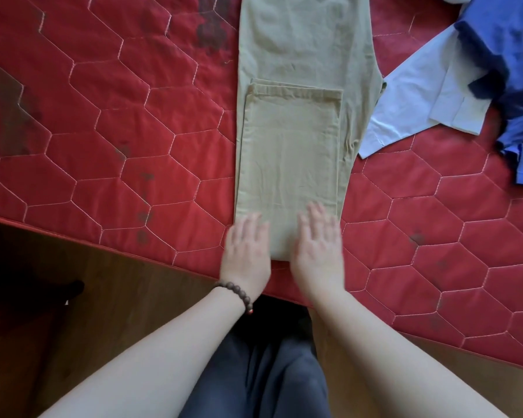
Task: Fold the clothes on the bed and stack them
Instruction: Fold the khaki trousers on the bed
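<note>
Khaki trousers lie lengthwise on the red quilted bed, their legs folded back so the hems sit near the middle. My left hand lies flat on the near left corner of the fold, fingers straight. My right hand lies flat beside it on the near right part of the fold, fingers spread. Both hands are slightly blurred. A light blue shirt and a darker blue garment lie crumpled to the right of the trousers.
The bed's near edge runs diagonally just behind my wrists. Wooden floor lies below it on the left. My legs in dark trousers are between my forearms. A beaded bracelet circles my left wrist.
</note>
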Available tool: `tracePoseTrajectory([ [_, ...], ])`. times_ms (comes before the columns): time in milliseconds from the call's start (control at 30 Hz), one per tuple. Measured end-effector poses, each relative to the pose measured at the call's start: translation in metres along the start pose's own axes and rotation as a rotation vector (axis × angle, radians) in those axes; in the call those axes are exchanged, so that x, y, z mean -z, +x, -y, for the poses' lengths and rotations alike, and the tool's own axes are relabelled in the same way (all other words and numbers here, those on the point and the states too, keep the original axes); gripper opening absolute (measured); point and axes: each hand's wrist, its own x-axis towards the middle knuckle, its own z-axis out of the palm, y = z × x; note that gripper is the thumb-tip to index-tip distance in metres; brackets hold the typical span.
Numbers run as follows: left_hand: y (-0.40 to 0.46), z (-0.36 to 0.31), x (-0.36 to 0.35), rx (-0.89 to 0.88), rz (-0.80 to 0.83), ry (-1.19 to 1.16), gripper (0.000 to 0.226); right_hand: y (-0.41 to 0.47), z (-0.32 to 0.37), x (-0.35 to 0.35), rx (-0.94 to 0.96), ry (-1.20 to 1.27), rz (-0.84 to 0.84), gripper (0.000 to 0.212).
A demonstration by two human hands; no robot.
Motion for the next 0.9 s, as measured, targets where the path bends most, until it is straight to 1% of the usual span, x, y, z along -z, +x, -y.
tracePoseTrajectory([
  [33, 0.001, -0.005, -0.007, -0.059, 0.103, 0.037, 0.057, 0.001, 0.009, -0.007, 0.080, 0.006, 0.061, 0.051],
  [67, 0.003, -0.005, -0.016, -0.080, 0.202, 0.091, 0.060, 0.003, 0.015, -0.016, 0.109, 0.010, 0.130, 0.053],
  [100, 0.005, -0.001, -0.023, -0.088, 0.267, 0.146, 0.061, 0.004, 0.017, -0.025, 0.098, 0.014, 0.188, 0.054],
  [167, 0.004, 0.013, -0.035, -0.131, 0.303, 0.229, 0.061, 0.001, 0.010, -0.041, 0.073, 0.003, 0.224, 0.057],
  [300, 0.002, 0.030, -0.047, -0.203, 0.244, 0.302, 0.059, -0.002, -0.011, -0.058, 0.163, -0.087, 0.195, 0.058],
  [467, 0.002, 0.034, -0.054, -0.186, 0.159, 0.278, 0.063, -0.001, -0.038, -0.059, 0.249, -0.136, 0.169, 0.063],
  [533, 0.000, 0.037, -0.059, -0.179, 0.128, 0.265, 0.064, -0.006, -0.054, -0.058, 0.205, -0.150, 0.162, 0.062],
  [600, -0.002, 0.038, -0.063, -0.155, 0.107, 0.255, 0.063, -0.010, -0.064, -0.055, 0.120, -0.155, 0.162, 0.060],
  [767, -0.019, 0.056, -0.050, -0.056, 0.171, 0.290, 0.061, -0.023, -0.071, -0.044, -0.048, -0.134, 0.227, 0.058],
  [833, -0.026, 0.063, -0.038, -0.030, 0.143, 0.280, 0.060, -0.027, -0.066, -0.037, -0.098, -0.133, 0.169, 0.060],
  [900, -0.021, 0.054, -0.032, -0.008, 0.075, 0.291, 0.062, -0.024, -0.044, -0.036, -0.040, -0.120, 0.075, 0.065],
])
